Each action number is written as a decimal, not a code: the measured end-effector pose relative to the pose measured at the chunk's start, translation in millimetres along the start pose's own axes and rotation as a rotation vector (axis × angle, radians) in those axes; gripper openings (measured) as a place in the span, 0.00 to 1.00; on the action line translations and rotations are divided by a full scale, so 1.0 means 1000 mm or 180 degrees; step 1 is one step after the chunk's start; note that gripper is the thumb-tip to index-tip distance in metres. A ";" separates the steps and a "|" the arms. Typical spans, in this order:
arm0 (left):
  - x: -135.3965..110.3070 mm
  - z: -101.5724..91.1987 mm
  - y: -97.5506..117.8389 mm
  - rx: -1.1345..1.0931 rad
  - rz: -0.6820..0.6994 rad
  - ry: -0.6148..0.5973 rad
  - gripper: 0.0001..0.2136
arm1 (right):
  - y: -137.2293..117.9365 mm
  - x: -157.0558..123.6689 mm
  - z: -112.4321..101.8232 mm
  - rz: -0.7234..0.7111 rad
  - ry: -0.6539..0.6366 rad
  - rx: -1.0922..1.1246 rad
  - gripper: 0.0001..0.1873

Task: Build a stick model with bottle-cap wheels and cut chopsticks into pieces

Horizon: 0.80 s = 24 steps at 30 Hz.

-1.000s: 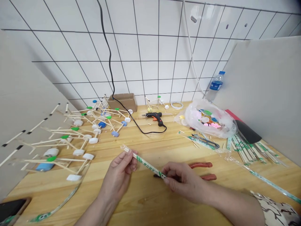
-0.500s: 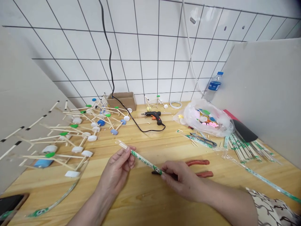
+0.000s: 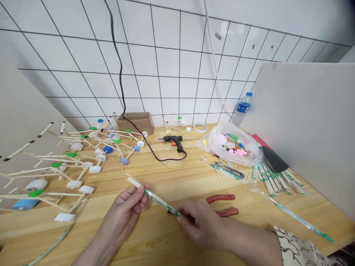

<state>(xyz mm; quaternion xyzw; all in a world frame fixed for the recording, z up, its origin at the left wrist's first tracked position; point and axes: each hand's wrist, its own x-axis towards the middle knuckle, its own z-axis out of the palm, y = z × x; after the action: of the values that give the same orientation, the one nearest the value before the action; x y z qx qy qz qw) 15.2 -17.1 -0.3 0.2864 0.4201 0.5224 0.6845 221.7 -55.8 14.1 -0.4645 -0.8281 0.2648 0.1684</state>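
A pair of disposable chopsticks [image 3: 158,200] in a clear and green printed wrapper slants between my hands, above the wooden table. Near its upper end, my left hand [image 3: 124,208] pinches it between thumb and fingers; the pale stick ends show through the clear film beyond. My right hand [image 3: 198,223] grips the lower end. Red-handled pliers [image 3: 222,199] lie under and beside my right hand, their jaws mostly hidden by it.
Several stick-built models with bottle-cap wheels [image 3: 74,184] crowd the left side. A glue gun [image 3: 173,141] with a black cord lies at the back. To the right are a plastic bag of caps [image 3: 235,147], snips [image 3: 229,170], wrapped chopsticks [image 3: 273,179], an empty wrapper [image 3: 296,212] and a bottle [image 3: 242,109].
The whole scene has shifted left and slightly down in view as the camera turned. Both hands keep the same hold on the wrapped chopsticks.
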 end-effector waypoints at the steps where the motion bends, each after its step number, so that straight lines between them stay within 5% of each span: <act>1: -0.001 0.001 0.001 0.0003 0.0000 0.0026 0.12 | -0.001 0.000 0.000 -0.0033 0.0016 -0.0054 0.08; 24: -0.006 0.008 0.004 0.0148 0.0259 -0.0134 0.12 | -0.001 -0.002 0.000 -0.0102 0.0129 -0.0607 0.09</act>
<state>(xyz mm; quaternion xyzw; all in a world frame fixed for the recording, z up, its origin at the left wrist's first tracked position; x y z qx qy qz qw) 19.8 -21.0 8.4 0.3300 0.4056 0.5339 0.6645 221.7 -57.7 14.3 -0.4704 -0.8533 0.1726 0.1444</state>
